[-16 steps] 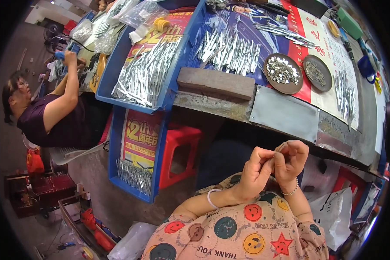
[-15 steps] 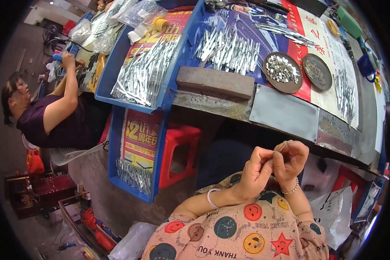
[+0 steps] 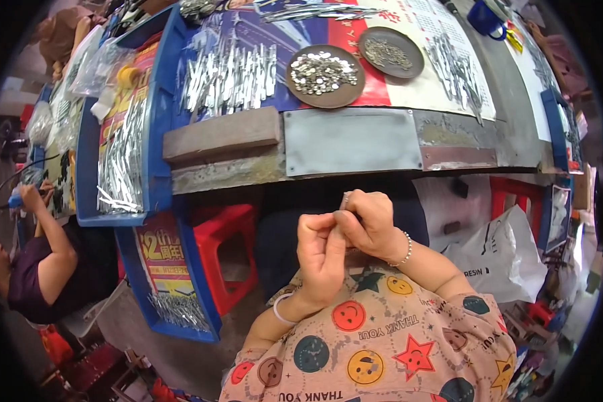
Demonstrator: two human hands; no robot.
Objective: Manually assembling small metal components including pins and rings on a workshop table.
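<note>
My left hand (image 3: 321,253) and my right hand (image 3: 374,226) meet before my chest, just off the table's front edge. Both are closed, thumbs and fingertips pinched together. Whatever lies between them is too small or too covered to make out. Closest to them on the table is a flat grey metal plate (image 3: 352,142). Behind it stands a round brown dish (image 3: 323,102) holding small shiny metal discs. A second brown dish (image 3: 412,69), with tiny dull metal pieces in it, sits to its right. Slim silvery metal strips (image 3: 231,77) lie in a row at the left.
A long grey-brown block (image 3: 221,136) lies along the front edge. Left of it stands a blue tray (image 3: 155,137) of metal strips, with another blue tray (image 3: 201,285) lower down. A red stool (image 3: 224,234) is below the table. Another person (image 3: 47,258) works at far left.
The view has swung to the right, so table, trays and hands appear farther left. My hands remain pinched together, with the right fingers curled more tightly.
</note>
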